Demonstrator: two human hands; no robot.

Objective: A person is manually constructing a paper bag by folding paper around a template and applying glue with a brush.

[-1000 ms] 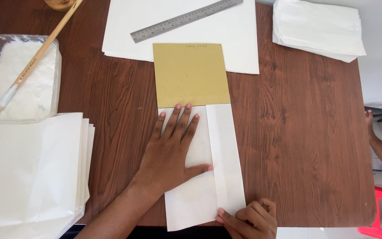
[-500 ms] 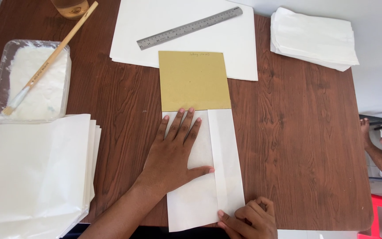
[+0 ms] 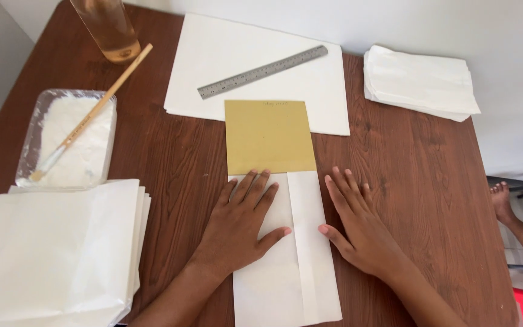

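A folded white paper sheet (image 3: 310,242) lies on the brown wooden table (image 3: 171,157), wrapped around a mustard-yellow card (image 3: 269,136) whose upper part sticks out. My left hand (image 3: 240,227) lies flat on the left flap of the white paper, fingers spread. My right hand (image 3: 358,227) rests flat beside the paper's right edge, thumb touching the folded strip. Neither hand holds anything.
A thick stack of white paper bags (image 3: 55,254) sits at front left. Behind it is a clear tray of white paste (image 3: 71,139) with a wooden brush (image 3: 95,112). Farther back are a glass bottle (image 3: 107,27), a metal ruler (image 3: 263,71) on large white sheets (image 3: 255,66), and another white stack (image 3: 422,82). Another person's foot (image 3: 503,203) shows at right.
My right hand has moved up from the paper's bottom edge to lie flat at its right side. The view has tilted, showing more of the table's far end.
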